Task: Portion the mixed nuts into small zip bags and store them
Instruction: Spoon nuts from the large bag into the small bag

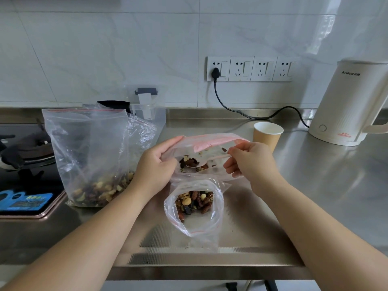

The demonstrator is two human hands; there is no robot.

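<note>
Left hand [156, 164]: we had it closed on the left edge of a small zip bag [201, 156], lifting that side of the mouth clear of the counter.

Right hand [247, 162]: fingers pinched narrow on the handle of a pale spoon [210, 160], its bowl inside the held bag among a few nuts. Whether the same hand also pinned the bag's right edge, we could not tell.

Held bag: sparsely filled, mouth open, pink closure strip uppermost.

Second small bag [195, 208]: just in front of the held one on the steel counter [315, 185], mouth gaping toward us, a fuller portion of mixed nuts [195, 201] inside, unsealed.

Large supply bag [88, 156]: standing to the left, near the stove [25, 156], nuts settled in its bottom.

Further out: paper cup [267, 133] behind the right hand; kettle [352, 103] at far right.

Step judged: portioning in progress, a spoonful being delivered into the held bag. Next move, in our estimate, called for tipping the spoon out, drawing it clear without snagging the film, and returning to the supply bag; both small bags remained to be pressed shut.
</note>
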